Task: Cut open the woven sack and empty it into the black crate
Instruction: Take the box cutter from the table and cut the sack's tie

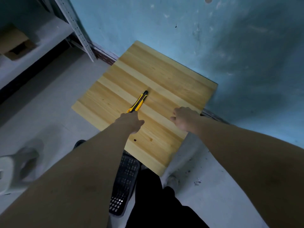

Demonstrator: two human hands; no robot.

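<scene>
A yellow and black utility knife [139, 102] lies on the wooden table top [164, 76], pointing away from me. My left hand [130, 121] covers its near end, and my fingers close around the handle. My right hand [185, 118] hovers over the table's right edge, loosely curled with nothing in it. The black crate [125, 183], with a perforated wall, stands on the floor under the table's near corner, partly hidden by the table and my dark trouser leg [153, 199]. No woven sack can be made out with certainty.
A pale, blurred object [15, 168] sits on the grey floor at the lower left. A metal shelving unit [77, 27] with a cardboard box [14, 43] stands at the upper left. The blue wall [230, 38] runs directly behind the table.
</scene>
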